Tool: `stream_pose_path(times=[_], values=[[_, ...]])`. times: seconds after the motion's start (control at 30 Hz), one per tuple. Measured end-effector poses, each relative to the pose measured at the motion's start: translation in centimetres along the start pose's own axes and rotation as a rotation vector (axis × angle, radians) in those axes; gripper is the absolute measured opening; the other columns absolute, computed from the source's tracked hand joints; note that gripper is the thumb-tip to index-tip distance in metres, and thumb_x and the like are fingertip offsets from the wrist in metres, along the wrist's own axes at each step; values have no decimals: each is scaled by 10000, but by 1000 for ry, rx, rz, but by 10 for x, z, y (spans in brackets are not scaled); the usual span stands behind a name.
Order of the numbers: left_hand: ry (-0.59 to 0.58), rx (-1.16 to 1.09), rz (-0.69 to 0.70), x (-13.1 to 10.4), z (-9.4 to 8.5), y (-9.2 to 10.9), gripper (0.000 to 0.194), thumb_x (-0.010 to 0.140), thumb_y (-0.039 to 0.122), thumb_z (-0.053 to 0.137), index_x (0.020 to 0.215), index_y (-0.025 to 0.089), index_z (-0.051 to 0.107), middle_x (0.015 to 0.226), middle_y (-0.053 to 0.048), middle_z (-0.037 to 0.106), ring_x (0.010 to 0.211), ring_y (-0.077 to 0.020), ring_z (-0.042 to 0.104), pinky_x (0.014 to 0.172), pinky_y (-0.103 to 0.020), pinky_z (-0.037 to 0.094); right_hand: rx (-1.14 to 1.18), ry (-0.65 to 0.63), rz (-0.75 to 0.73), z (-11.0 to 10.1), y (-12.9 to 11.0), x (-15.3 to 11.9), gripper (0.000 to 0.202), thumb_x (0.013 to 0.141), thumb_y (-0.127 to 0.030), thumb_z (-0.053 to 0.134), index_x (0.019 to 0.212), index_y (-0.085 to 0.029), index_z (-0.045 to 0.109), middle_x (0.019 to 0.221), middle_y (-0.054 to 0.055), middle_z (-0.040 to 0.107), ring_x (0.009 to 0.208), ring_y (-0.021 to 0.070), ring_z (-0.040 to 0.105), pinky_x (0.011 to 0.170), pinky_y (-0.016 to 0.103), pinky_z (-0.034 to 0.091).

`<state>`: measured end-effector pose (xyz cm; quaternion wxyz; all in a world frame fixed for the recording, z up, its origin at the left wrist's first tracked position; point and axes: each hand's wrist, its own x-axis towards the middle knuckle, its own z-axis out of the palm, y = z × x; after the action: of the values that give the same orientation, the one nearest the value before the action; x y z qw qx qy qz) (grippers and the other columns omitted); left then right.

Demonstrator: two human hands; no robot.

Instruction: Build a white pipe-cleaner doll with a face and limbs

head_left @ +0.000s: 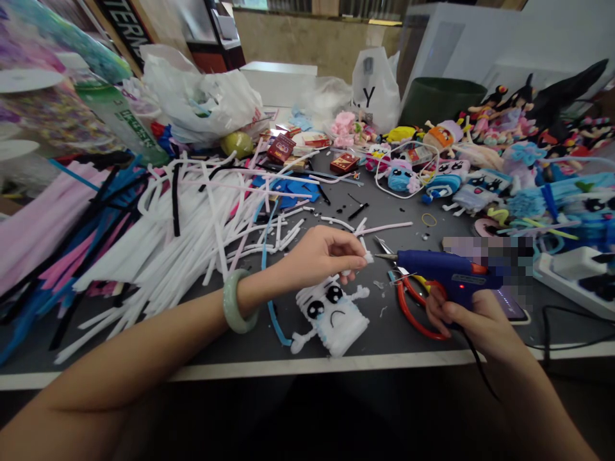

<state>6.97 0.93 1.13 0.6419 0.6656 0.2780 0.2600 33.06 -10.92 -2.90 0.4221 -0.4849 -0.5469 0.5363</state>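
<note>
Between the thumb and fingers of my left hand (334, 256) is a small white fuzzy piece (369, 256), like bent pipe cleaner. My right hand (473, 314) is wrapped round the handle of a blue glue gun (439, 266) with a small red light on its side. The gun's metal nozzle points left, close to the white piece; whether they touch I cannot tell. Below my left hand lies a square white doll (339, 320) with big black eyes, a frown and two little arms. Red-handled scissors (408, 301) lie partly under the glue gun.
Loose white pipe cleaners (168, 256) cover the table's left side, with pink, blue and black ones. Finished fuzzy dolls (480, 192) crowd the right. A white power strip (576, 275) sits at the right edge, cables beside it. Plastic bags (196, 96) stand at the back.
</note>
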Motion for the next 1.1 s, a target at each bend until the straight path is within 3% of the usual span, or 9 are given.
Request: stream_pose_path(times=[1.1], values=[[-16, 44, 28, 0, -2, 0, 107, 758, 210, 688, 756, 113, 644, 574, 12, 614, 491, -84, 579, 501, -208, 505, -30, 11, 68, 2, -14, 1, 352, 764, -505, 694, 797, -184, 552, 517, -35, 503, 415, 88, 436, 414, 235, 350]])
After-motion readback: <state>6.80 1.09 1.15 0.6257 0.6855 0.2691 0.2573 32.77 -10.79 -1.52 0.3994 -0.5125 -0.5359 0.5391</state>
